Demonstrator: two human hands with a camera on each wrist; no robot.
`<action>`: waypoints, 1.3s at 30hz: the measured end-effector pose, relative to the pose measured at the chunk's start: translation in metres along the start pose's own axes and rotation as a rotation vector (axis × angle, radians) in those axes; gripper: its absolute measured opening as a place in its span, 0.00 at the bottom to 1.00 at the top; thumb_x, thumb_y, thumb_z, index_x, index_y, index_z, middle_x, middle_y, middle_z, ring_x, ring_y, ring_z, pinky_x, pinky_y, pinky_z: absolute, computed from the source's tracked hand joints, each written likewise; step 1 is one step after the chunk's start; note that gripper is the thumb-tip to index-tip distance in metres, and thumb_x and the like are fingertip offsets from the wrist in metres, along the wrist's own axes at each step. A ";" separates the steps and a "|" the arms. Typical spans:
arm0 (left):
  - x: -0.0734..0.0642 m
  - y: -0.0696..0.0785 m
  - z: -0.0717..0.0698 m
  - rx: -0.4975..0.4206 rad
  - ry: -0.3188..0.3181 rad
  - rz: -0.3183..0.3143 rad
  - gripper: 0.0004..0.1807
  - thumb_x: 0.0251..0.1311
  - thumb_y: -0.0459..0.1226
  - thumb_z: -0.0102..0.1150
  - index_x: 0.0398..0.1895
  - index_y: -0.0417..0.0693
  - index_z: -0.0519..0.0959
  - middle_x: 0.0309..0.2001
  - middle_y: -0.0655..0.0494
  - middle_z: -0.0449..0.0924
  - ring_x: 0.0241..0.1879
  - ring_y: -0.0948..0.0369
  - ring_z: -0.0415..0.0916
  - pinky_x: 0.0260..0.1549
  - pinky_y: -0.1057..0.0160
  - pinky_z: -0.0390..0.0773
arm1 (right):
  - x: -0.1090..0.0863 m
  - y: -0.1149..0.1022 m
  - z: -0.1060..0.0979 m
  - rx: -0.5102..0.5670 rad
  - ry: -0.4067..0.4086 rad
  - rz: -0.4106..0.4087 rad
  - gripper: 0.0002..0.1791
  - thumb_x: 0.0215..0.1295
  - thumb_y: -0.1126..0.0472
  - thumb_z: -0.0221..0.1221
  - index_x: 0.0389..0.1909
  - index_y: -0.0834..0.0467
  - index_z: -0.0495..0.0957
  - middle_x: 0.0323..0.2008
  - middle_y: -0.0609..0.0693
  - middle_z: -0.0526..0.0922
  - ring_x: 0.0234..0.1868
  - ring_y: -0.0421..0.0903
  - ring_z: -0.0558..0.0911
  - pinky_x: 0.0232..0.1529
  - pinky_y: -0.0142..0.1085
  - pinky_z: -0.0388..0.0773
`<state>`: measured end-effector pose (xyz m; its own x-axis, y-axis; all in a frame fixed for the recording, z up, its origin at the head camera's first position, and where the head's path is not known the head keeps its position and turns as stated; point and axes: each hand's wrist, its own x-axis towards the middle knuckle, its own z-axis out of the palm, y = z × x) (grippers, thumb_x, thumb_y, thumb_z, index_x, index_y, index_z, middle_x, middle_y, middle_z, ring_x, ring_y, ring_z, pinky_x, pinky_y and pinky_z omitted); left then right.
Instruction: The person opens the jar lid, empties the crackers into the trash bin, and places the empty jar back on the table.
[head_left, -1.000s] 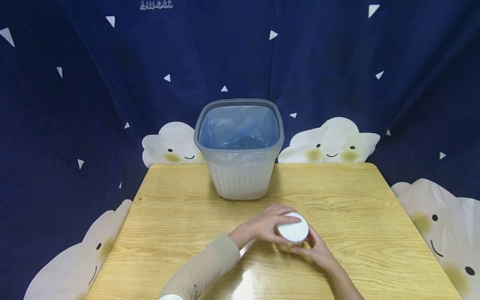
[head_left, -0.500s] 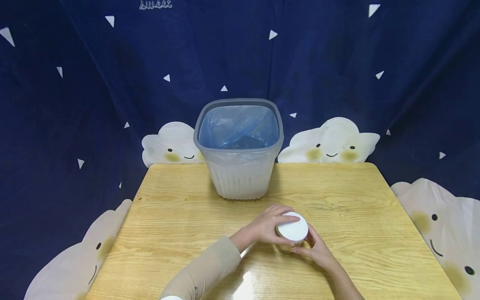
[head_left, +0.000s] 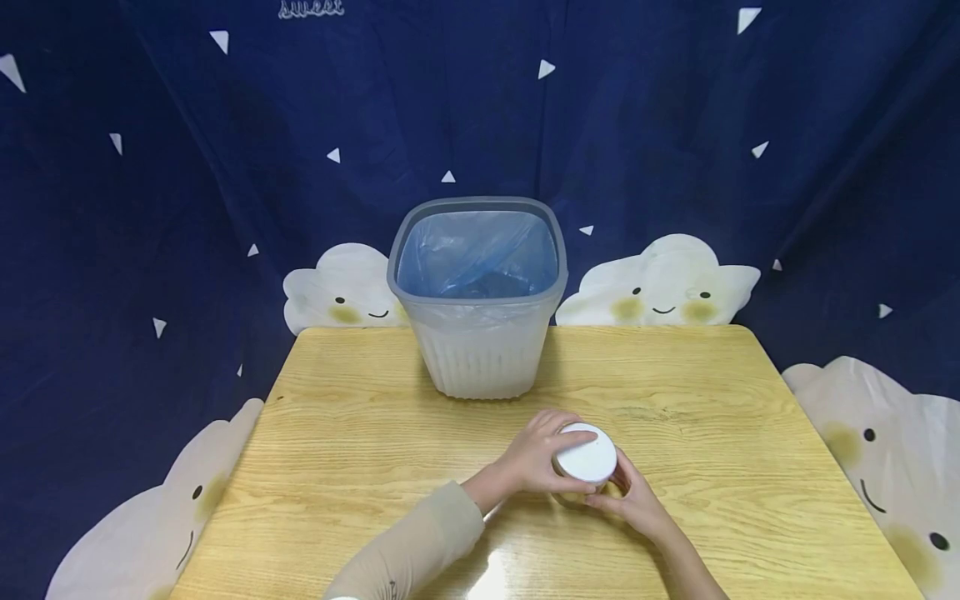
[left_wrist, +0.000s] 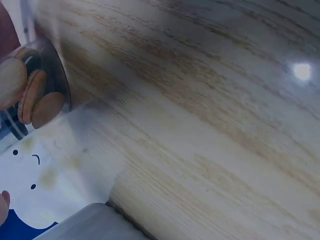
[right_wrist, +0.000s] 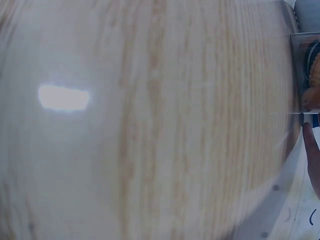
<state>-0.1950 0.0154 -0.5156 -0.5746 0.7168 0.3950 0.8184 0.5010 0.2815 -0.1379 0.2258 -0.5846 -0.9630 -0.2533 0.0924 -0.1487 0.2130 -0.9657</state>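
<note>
A clear jar [head_left: 572, 499] with a round white lid [head_left: 587, 457] stands at the front middle of the wooden table in the head view. My left hand [head_left: 534, 458] grips the lid from the left, thumb at the near side and a finger across its top. From the right, my right hand [head_left: 636, 505] holds the jar's body below the lid. Round brown cookies [left_wrist: 33, 96] show through the jar's clear wall in the left wrist view. At the right edge of the right wrist view, part of the jar [right_wrist: 296, 70] and a fingertip appear. The left hand covers the jar's left side.
Behind the hands stands a whitish trash bin [head_left: 483, 354] with a grey rim and a bluish plastic liner. The wooden table [head_left: 337, 400] ends in front of a dark blue cloth [head_left: 300, 100] printed with clouds and triangles.
My left hand has turned slightly on the lid, its thumb shifting right along the near edge and the finger on top shifting a little left. The right hand and jar stay nearly still.
</note>
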 end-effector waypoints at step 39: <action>-0.005 0.018 0.020 0.059 0.289 -0.137 0.37 0.29 0.65 0.67 0.47 0.59 0.78 0.49 0.55 0.73 0.51 0.61 0.67 0.54 0.60 0.65 | 0.000 0.001 -0.001 0.022 0.010 0.007 0.46 0.48 0.66 0.67 0.67 0.58 0.54 0.57 0.49 0.68 0.56 0.30 0.67 0.55 0.22 0.61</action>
<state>-0.1780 0.0304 -0.5295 -0.6498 0.4775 0.5914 0.7273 0.6167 0.3012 -0.1382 0.2274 -0.5857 -0.9660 -0.2428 0.0883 -0.1377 0.1943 -0.9712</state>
